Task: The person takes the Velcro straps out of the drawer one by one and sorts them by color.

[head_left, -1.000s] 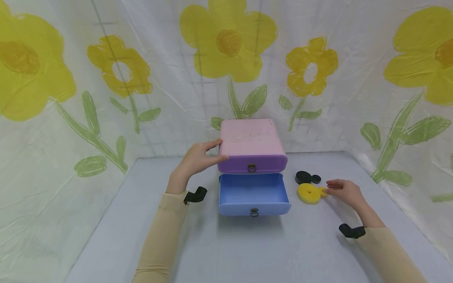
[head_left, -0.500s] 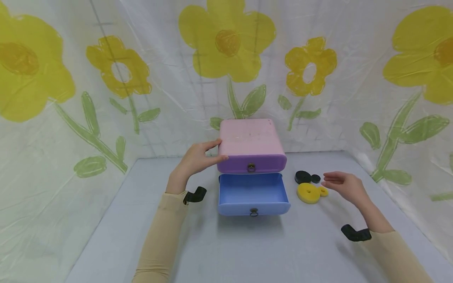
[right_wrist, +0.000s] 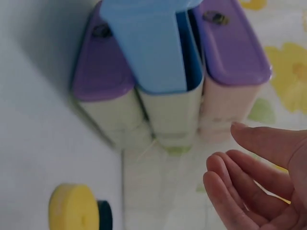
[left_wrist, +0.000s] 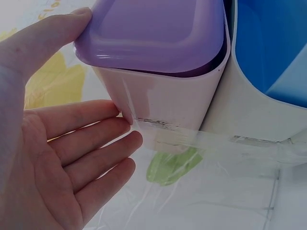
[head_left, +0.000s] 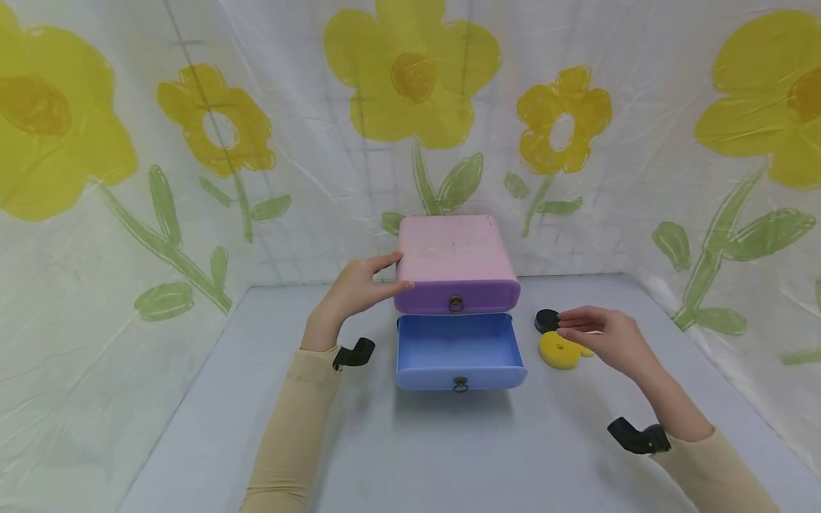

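Observation:
A small drawer unit [head_left: 452, 246] with a pink top stands at the middle back of the table. Its upper purple drawer [head_left: 423, 298] is closed, while the blue drawer [head_left: 460, 342] below is pulled out. My left hand [head_left: 353, 288] touches the unit's left front corner, thumb on the purple front and straight fingertips against the pink side. My right hand [head_left: 606, 335] hovers with loosely bent fingers over a yellow disc [head_left: 556, 350] and a black disc [head_left: 546, 320]. It holds nothing and hides the smaller black disc and part of the smaller yellow one [head_left: 587, 352].
A further purple drawer [right_wrist: 103, 72] at the bottom of the unit shows in the right wrist view. Behind everything hangs a white sheet [head_left: 301, 206] painted with yellow flowers. The pale table [head_left: 487, 463] spreads in front of the unit.
My right hand has risen off the small yellow disc, drawn back slightly, then moved left over the discs towards the black one. My left hand and the drawers stay put.

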`<state>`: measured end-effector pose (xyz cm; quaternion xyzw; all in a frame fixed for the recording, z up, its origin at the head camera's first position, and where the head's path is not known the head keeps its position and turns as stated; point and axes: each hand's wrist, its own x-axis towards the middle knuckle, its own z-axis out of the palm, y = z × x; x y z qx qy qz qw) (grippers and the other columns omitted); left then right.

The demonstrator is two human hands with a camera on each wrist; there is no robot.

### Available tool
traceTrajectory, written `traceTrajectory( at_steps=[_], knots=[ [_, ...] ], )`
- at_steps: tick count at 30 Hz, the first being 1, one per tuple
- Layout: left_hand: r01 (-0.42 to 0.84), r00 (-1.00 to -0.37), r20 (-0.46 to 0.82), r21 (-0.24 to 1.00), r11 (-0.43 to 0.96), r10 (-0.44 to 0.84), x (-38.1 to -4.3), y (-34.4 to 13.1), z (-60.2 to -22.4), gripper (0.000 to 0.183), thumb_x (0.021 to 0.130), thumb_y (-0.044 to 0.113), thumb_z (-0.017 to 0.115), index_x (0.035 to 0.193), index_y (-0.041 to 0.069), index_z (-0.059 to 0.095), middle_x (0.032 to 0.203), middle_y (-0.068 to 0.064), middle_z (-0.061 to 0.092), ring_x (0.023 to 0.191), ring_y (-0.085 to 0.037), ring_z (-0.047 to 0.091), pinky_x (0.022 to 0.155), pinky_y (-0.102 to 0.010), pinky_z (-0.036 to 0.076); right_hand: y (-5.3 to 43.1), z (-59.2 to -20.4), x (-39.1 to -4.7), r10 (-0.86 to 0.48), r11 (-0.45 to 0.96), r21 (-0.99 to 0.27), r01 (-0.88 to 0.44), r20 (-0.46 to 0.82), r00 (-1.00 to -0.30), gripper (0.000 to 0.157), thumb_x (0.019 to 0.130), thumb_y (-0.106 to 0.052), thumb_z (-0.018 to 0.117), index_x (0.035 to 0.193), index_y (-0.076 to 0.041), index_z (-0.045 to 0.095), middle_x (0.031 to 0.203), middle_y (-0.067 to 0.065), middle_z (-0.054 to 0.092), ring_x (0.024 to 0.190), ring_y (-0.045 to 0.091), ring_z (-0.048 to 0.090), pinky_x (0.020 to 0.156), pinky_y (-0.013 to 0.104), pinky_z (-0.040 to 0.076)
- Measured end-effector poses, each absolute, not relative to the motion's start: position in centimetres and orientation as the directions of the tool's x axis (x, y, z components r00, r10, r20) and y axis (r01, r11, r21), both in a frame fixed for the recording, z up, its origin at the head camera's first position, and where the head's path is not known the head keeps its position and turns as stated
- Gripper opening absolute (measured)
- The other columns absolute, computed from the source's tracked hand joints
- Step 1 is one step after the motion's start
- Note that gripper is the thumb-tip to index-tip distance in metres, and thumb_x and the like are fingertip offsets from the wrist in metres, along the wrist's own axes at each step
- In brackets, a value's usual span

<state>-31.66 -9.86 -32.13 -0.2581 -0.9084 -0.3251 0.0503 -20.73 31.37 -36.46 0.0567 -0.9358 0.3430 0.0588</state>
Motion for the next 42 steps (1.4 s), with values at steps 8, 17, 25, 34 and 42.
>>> traceTrajectory(
  at_steps=[8, 17, 25, 34, 42],
  knots=[
    [0.504, -0.86, 0.261, 0.571, 0.648, 0.439, -31.7, -9.9, -32.2, 0.079, 0.077, 0.065, 0.065, 0.142, 0.023, 0.046, 0.144, -0.001, 0.047, 0.129, -0.02, 0.047, 0.096, -0.042, 0.045, 28.7, -35.4, -19.5, -0.139, 0.735, -0.633, -0.243, 0.211, -0.968, 0.035, 0.085, -0.034, 0.071, 0.111, -0.01, 0.068, 0.103, 0.005, 0.071, 0.09, 0.015, 0.067, 0.074, 0.02, 0.053],
    [0.495, -0.864, 0.25, 0.58, 0.647, 0.437, -31.7, -9.9, -32.1, 0.079, 0.077, 0.065, 0.064, 0.142, 0.024, 0.045, 0.144, 0.0, 0.047, 0.133, -0.021, 0.044, 0.1, -0.044, 0.042, 26.3, -35.0, -18.5, -0.214, 0.664, -0.678, -0.315, 0.232, -0.949, 0.028, 0.083, -0.027, 0.074, 0.107, -0.012, 0.07, 0.097, 0.001, 0.072, 0.084, 0.006, 0.067, 0.073, 0.023, 0.055],
    [0.505, -0.859, 0.26, 0.572, 0.646, 0.442, -31.6, -9.9, -32.0, 0.079, 0.078, 0.063, 0.065, 0.142, 0.022, 0.046, 0.143, -0.001, 0.048, 0.131, -0.021, 0.046, 0.098, -0.044, 0.044, 24.4, -35.1, -17.7, -0.292, 0.613, -0.695, -0.375, 0.241, -0.925, 0.029, 0.082, -0.027, 0.075, 0.106, -0.013, 0.07, 0.094, -0.002, 0.072, 0.083, 0.004, 0.067, 0.072, 0.02, 0.055],
    [0.504, -0.861, 0.261, 0.563, 0.655, 0.437, -31.8, -9.8, -32.2, 0.077, 0.079, 0.062, 0.065, 0.142, 0.022, 0.046, 0.143, -0.002, 0.048, 0.13, -0.024, 0.047, 0.1, -0.045, 0.043, 22.4, -35.6, -16.9, -0.373, 0.547, -0.725, -0.418, 0.236, -0.898, 0.028, 0.082, -0.024, 0.075, 0.104, -0.007, 0.071, 0.093, -0.001, 0.072, 0.083, 0.004, 0.067, 0.071, 0.02, 0.055],
    [0.503, -0.861, 0.265, 0.574, 0.647, 0.434, -31.7, -9.9, -32.1, 0.077, 0.079, 0.061, 0.065, 0.142, 0.022, 0.046, 0.143, -0.003, 0.048, 0.129, -0.025, 0.048, 0.099, -0.045, 0.043, 20.9, -36.5, -16.3, -0.421, 0.574, -0.711, -0.407, 0.17, -0.891, 0.027, 0.084, -0.028, 0.072, 0.103, -0.009, 0.072, 0.093, -0.002, 0.072, 0.081, 0.003, 0.067, 0.071, 0.017, 0.053]
  ],
)
